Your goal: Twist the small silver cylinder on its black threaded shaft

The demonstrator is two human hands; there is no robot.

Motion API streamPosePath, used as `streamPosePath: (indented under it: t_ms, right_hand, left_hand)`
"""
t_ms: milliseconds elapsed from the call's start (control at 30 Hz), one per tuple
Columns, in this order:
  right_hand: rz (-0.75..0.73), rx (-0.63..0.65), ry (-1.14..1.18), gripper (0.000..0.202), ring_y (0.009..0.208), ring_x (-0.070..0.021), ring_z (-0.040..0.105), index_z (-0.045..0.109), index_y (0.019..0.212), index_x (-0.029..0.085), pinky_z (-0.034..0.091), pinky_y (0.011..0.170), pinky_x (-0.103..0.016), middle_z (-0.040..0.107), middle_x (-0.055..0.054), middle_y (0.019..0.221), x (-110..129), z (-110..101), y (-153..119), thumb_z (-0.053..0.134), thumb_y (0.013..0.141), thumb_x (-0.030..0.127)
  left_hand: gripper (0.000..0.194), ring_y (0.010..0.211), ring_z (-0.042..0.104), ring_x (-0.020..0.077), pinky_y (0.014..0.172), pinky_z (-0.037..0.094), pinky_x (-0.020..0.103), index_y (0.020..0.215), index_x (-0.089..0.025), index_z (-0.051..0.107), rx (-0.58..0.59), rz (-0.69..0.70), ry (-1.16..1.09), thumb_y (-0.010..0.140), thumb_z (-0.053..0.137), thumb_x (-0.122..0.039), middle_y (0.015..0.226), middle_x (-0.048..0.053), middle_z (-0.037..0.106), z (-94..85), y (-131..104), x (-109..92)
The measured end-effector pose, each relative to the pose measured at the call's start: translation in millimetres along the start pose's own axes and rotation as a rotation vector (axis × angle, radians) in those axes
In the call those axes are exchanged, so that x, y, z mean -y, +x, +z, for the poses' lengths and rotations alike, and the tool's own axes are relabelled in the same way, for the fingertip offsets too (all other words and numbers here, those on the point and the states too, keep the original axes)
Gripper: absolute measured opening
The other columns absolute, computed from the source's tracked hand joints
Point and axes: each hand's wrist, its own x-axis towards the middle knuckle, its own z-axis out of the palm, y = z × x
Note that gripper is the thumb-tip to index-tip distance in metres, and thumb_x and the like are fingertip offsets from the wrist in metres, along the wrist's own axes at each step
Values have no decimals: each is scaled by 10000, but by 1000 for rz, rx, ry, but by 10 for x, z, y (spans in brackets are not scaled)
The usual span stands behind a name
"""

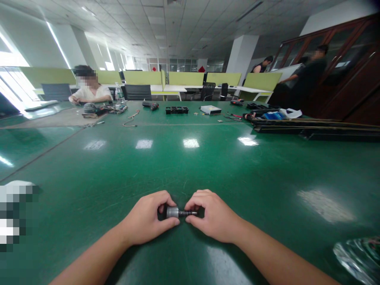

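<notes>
Low over the green table (166,166), near its front, lies a small silver cylinder that looks like a motor (172,212). From its right end sticks a dark, ridged shaft (190,213), pointing right. My left hand (147,219) is closed round the cylinder, thumb at the near side and fingers at the far side. The thumb and fingertips of my right hand (215,215) pinch about the shaft. Whether the motor touches the table I cannot tell.
At the front right corner stands a clear plastic object (359,257), cut off by the edge. Along the far side lie a power drill (151,105), a black part (177,110), a grey flat box (210,109) and long black bars (314,128). A person (92,89) sits far left.
</notes>
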Motion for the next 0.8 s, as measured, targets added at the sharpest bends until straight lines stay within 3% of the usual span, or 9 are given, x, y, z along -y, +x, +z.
streamPosePath:
  t_ms: [800]
  right_hand:
    - [72,52,-151,91,765,-158,584,694,781,209,377,781,-324,658,14,758,-33,-226,-19,714,727,139]
  left_hand:
    - [204,709,562,157,638,396,251,905,-197,628,0,-16,-3,798,706,-352,802,-9,620,-17,-10,-22]
